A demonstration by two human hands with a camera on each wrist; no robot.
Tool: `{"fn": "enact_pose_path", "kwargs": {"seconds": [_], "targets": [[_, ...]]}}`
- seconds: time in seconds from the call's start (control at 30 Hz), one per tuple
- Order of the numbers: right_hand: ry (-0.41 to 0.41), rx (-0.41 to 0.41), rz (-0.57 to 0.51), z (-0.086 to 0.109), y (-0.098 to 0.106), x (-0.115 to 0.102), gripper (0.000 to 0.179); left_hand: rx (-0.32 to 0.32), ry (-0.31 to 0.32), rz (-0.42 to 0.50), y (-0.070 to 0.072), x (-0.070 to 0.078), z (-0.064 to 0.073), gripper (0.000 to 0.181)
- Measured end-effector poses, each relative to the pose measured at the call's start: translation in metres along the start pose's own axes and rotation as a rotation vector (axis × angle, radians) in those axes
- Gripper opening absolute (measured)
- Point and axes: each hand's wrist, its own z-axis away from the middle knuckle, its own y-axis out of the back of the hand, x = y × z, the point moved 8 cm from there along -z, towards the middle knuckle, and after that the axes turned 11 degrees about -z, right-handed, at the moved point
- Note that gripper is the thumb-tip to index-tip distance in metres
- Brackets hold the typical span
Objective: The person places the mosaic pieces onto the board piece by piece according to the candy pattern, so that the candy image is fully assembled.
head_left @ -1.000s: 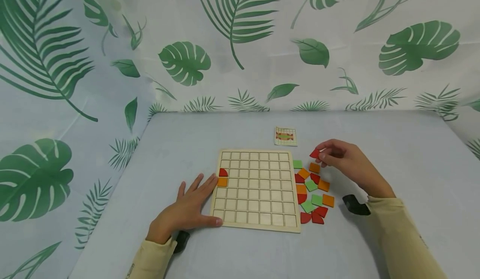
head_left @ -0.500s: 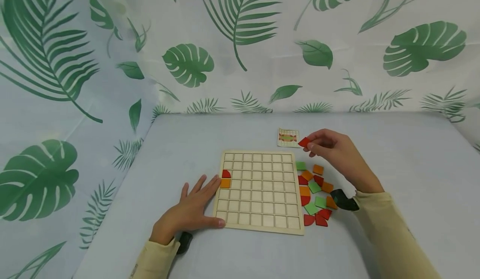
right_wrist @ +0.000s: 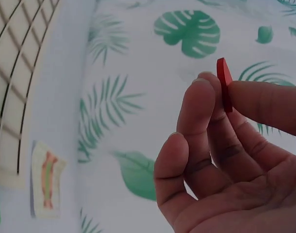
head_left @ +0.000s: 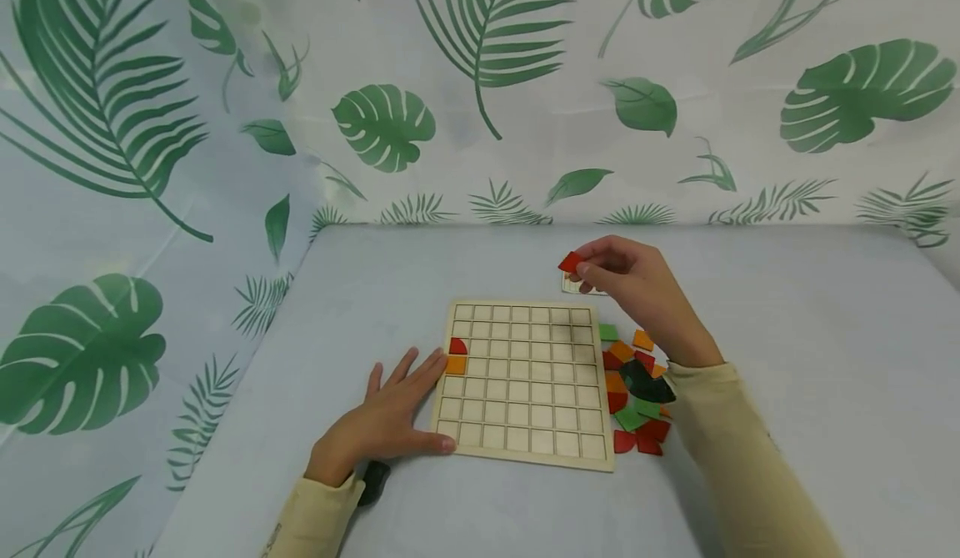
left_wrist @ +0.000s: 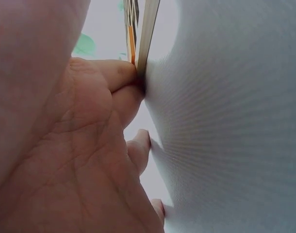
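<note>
A red tile [head_left: 570,262] is pinched between the thumb and fingertips of my right hand [head_left: 633,287], held up over the pattern card [head_left: 568,285] behind the board. In the right wrist view the tile [right_wrist: 224,85] shows edge-on. My left hand [head_left: 386,420] lies with fingers spread at the left edge of the wooden grid board [head_left: 525,462], fingertips and thumb touching it. Along the board's left column sit a red quarter-round tile [head_left: 457,346] and, just below it, an orange square tile [head_left: 455,365].
Loose red, orange and green tiles [head_left: 626,443] lie in a heap along the board's right side, partly hidden by the right wrist's black camera [head_left: 647,381]. A leaf-patterned cloth [head_left: 517,149] hangs behind the table.
My right hand has carried the red tile leftward and away from me, from above the heap to over the card, now mostly covered. The left hand stays at the board.
</note>
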Motion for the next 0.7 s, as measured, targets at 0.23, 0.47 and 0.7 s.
{"fn": "enact_pose_path", "kwargs": {"seconds": [0.23,0.47,0.7], "targets": [[0.0,-0.023,-0.06,-0.003,-0.023,0.004,0.024,-0.009,-0.003,0.013,-0.003,0.001,-0.002,0.117],[0.0,-0.094,-0.039,-0.007,-0.049,0.014,0.023,-0.006,0.007,0.001,-0.002,-0.003,-0.002,0.117],[-0.048,-0.17,-0.039,-0.005,-0.083,0.028,0.02,-0.016,0.016,0.013,-0.001,-0.002,-0.002,0.117]]}}
